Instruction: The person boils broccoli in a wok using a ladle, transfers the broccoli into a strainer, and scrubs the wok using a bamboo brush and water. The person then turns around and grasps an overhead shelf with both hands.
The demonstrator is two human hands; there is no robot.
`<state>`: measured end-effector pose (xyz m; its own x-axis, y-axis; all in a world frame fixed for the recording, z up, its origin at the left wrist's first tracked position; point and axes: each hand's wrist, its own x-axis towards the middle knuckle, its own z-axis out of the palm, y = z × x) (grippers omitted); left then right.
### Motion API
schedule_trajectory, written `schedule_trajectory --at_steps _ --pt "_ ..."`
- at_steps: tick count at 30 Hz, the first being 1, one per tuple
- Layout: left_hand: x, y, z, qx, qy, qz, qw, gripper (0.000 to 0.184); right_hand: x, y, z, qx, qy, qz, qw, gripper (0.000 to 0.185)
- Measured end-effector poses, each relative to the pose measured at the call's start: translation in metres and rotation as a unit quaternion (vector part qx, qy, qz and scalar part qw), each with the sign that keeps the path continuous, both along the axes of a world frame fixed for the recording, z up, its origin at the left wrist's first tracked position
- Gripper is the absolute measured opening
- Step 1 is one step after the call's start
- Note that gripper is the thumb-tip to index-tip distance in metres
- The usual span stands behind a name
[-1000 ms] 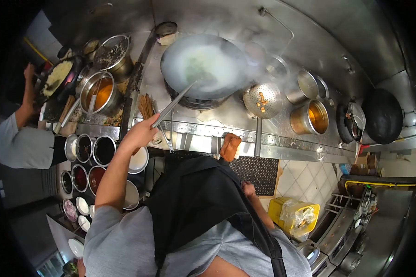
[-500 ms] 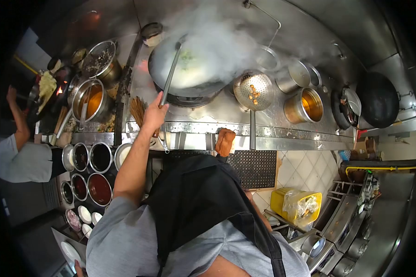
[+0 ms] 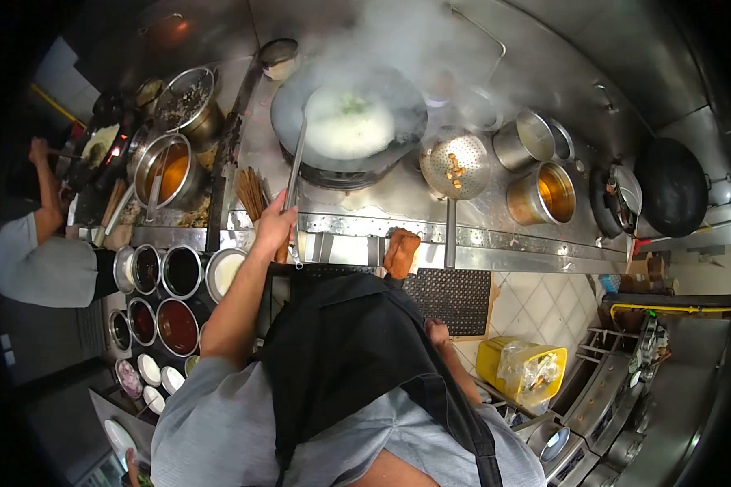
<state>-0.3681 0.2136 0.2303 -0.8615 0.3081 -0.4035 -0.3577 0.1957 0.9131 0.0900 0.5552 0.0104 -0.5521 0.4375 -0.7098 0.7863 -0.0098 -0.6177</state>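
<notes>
My left hand [image 3: 276, 225] is closed round the handle of a long metal wok ladle [image 3: 299, 154]. The ladle slants up into a large black wok [image 3: 413, 122], its head hidden by steam and liquid at the left side. Pale, cloudy liquid [image 3: 357, 136] with a green patch near the middle fills the wok's bottom. My right hand [image 3: 437, 331] hangs low beside my black apron, fingers curled, with nothing visible in them. Right of the wok, a perforated strainer [image 3: 473, 172] holds several brown pieces.
Metal pots [image 3: 526, 195] stand right of the strainer, one holding amber liquid. A bamboo brush [image 3: 252, 193] and a pot of orange liquid [image 3: 170, 174] are on the left. Sauce tubs [image 3: 177, 325] sit below. A co-worker [image 3: 49, 252] works at another wok. A yellow bin [image 3: 487, 361] stands behind right.
The ladle's far end has moved from the wok's far side back toward its left side. Steam has thinned, showing the liquid. My right hand has come into view, and the camera view has shifted slightly.
</notes>
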Motion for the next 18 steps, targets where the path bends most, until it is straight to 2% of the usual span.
schedule_trajectory --at_steps 1,2,4,18 --pt "0.014 0.005 0.003 -0.010 0.005 0.016 1.000 0.065 -0.001 0.003 -0.003 0.043 0.037 0.068 0.996 0.029" --pt "0.023 0.007 0.004 -0.020 0.010 0.033 0.999 0.064 -0.002 0.004 -0.005 0.043 0.030 0.071 0.996 0.029" --pt "0.032 0.005 -0.028 -0.006 0.030 0.045 0.999 0.065 -0.015 -0.001 0.015 0.041 0.017 0.076 0.996 0.030" --pt "0.049 -0.001 -0.046 0.001 0.066 0.018 0.998 0.066 -0.017 -0.006 0.024 -0.068 -0.055 -0.048 0.995 0.028"
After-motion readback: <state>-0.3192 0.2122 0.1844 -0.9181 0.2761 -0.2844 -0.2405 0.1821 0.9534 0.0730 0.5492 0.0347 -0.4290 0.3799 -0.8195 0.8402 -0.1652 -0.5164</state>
